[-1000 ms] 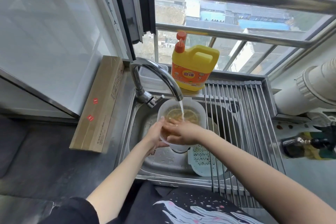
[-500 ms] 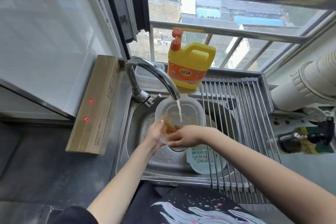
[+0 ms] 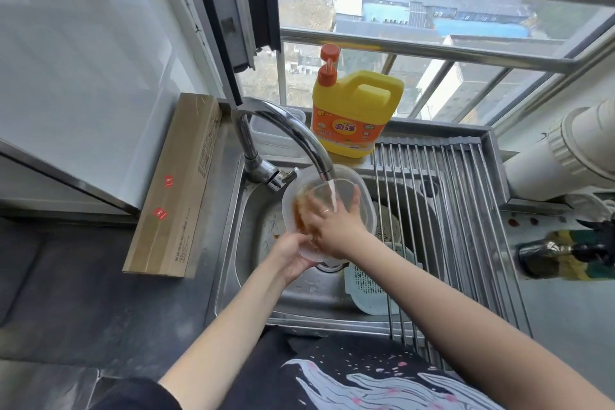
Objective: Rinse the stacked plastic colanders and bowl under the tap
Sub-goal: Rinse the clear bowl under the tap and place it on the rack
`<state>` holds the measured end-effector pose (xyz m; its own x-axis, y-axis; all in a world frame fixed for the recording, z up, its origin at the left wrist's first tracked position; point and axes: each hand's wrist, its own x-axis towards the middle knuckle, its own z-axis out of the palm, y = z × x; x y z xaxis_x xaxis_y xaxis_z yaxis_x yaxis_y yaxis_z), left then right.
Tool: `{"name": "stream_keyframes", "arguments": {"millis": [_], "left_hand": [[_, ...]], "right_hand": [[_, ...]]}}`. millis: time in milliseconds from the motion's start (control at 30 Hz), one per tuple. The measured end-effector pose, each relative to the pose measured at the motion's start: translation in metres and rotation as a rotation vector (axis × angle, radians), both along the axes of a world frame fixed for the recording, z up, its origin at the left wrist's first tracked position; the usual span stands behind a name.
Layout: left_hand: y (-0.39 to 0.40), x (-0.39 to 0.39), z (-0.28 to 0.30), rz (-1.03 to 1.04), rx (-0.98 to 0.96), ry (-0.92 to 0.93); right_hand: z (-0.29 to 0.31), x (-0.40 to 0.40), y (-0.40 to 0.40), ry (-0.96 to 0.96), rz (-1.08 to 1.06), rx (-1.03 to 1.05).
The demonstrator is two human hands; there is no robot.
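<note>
A clear plastic bowl (image 3: pixel 361 188) with orange-brown residue inside is tilted under the running tap (image 3: pixel 283 133), over the steel sink (image 3: pixel 253 243). My left hand (image 3: pixel 291 255) grips the bowl's near rim from below. My right hand (image 3: pixel 332 223) lies inside the bowl with fingers spread flat against its wall, under the water stream. A pale green colander (image 3: pixel 369 286) lies in the sink to the right, partly under the rack. A white colander (image 3: pixel 387 223) shows behind the bowl, mostly hidden.
A roll-up steel rack (image 3: pixel 449 210) covers the sink's right half. A yellow detergent jug (image 3: pixel 357 113) stands behind the tap. A long cardboard box (image 3: pixel 176 183) lies left of the sink. A dark bottle (image 3: pixel 565 253) lies on the right counter.
The bowl has tipped toward me and residue now smears its wall. My right hand went from the near rim into the bowl, fingers spread. The left hand slid lower under the rim.
</note>
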<state>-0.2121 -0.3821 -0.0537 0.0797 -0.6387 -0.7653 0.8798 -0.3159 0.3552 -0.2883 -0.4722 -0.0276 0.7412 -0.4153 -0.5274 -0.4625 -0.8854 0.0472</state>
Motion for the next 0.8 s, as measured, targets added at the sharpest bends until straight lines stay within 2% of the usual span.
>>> {"name": "stream_keyframes", "arguments": {"millis": [100,167,267,367,467,533,700,800], "left_hand": [[0.007,0.000,-0.003,-0.012,0.022,0.027],[0.009,0.001,0.000,-0.022,0.020,0.056],[0.006,0.006,0.003,-0.087,0.015,0.065],[0.009,0.009,0.002,-0.174,0.086,0.024],[0.020,0.000,-0.001,-0.242,0.183,0.017],[0.021,-0.006,0.001,-0.235,0.209,0.027],[0.007,-0.005,0.013,-0.207,0.279,-0.073],[0.005,-0.003,0.007,-0.172,0.353,-0.225]], "right_hand": [[-0.002,0.004,-0.003,0.047,0.207,0.079],[-0.002,0.002,-0.009,0.094,0.267,-0.035],[-0.001,-0.004,-0.010,0.097,0.114,-0.175],[-0.004,-0.005,0.002,0.121,-0.036,-0.077],[-0.007,-0.004,0.009,0.145,0.100,0.136],[-0.007,-0.006,0.002,0.134,0.148,0.194],[-0.020,-0.018,-0.014,0.105,-0.022,0.035],[-0.028,-0.017,-0.006,0.158,-0.130,-0.040]]}}
